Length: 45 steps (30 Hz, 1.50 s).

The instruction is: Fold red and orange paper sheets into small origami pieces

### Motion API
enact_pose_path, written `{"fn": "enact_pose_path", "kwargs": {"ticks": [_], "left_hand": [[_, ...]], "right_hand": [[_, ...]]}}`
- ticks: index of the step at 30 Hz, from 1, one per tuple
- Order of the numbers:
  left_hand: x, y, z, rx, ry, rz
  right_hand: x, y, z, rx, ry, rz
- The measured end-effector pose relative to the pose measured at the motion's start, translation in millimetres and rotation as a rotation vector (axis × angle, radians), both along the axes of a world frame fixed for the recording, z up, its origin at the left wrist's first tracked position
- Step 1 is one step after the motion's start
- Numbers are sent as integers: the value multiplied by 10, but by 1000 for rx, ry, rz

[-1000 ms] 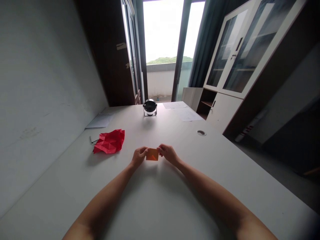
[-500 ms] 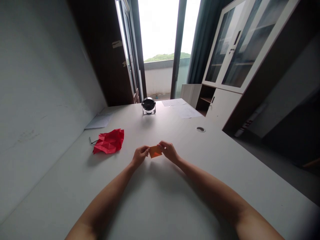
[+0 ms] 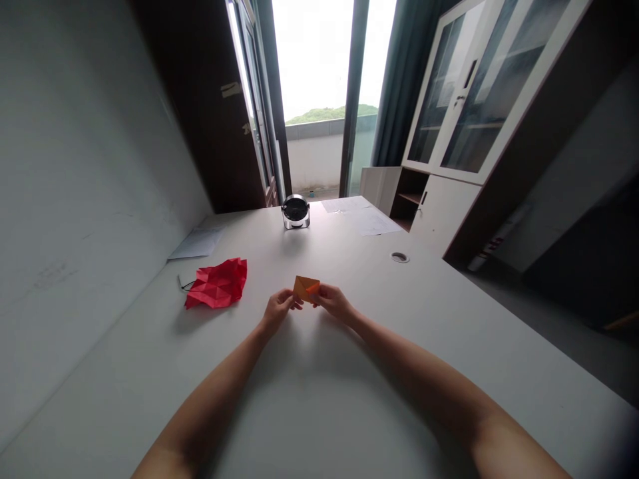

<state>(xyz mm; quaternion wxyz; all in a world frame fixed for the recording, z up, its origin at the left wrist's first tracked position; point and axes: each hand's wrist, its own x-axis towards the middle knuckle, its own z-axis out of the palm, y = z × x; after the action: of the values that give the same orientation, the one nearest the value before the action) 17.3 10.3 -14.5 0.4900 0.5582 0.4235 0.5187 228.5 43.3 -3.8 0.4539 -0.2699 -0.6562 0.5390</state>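
Observation:
A small folded orange paper (image 3: 305, 288) is held just above the white table (image 3: 319, 399) near its middle. My left hand (image 3: 277, 310) pinches the paper's lower left edge. My right hand (image 3: 334, 303) pinches its lower right corner. The paper stands tilted up from my fingertips, with a darker orange fold showing on its right side. Both forearms reach in from the bottom of the view.
A creased red folded paper (image 3: 218, 283) lies to the left beside a thin dark cord. A small round desk fan (image 3: 295, 211) stands further back. White sheets (image 3: 196, 242) lie near the wall and at the far right. A cable hole (image 3: 400, 257) is right of centre.
The orange paper has been lifted off the table and tipped up at my fingertips. Both hands have moved slightly away from me with it.

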Motion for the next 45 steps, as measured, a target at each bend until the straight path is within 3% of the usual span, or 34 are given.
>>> {"fn": "enact_pose_path", "kwargs": {"ticks": [8, 17, 23, 29, 34, 45], "left_hand": [[8, 3, -44, -13, 78, -28], [10, -6, -2, 33, 177, -14], [-14, 12, -33, 127, 275, 96], [-7, -7, 1, 73, 213, 45], [29, -53, -6, 100, 284, 6], [61, -35, 112, 5, 20, 3]], "right_hand": [[29, -9, -45, 173, -258, -180], [2, -93, 65, 117, -247, -126], [20, -65, 10, 205, -377, -105], [33, -24, -58, 303, -413, -131], [35, -15, -35, 372, -398, -185], [53, -44, 15, 263, -356, -150]]}}
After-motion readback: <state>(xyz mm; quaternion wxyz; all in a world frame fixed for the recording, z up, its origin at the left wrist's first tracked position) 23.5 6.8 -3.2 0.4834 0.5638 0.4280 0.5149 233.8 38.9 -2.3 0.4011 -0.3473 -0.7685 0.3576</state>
